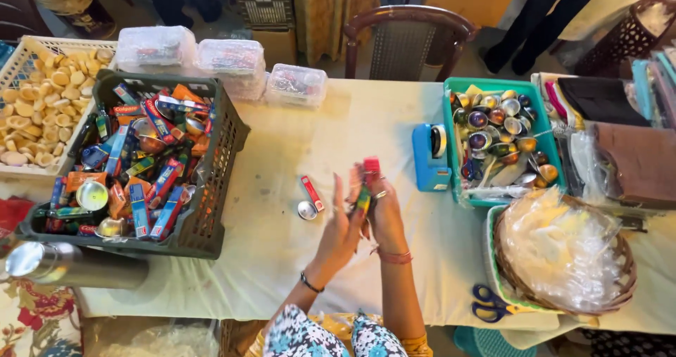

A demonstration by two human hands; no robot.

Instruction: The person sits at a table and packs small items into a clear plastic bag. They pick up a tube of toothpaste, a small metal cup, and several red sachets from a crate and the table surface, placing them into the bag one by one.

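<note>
both our left hand and right hand clasp a small bundle of packets, one red box and cup waiting just left, the crate beyond full.

Figure: the person's own arms. The left hand is wearing a thin dark bracelet at the wrist. The right hand is wearing a ring on one finger and red thread bangles at the wrist. Short sleeves, white with blue and pink flowers, are covering the upper arms.
</note>
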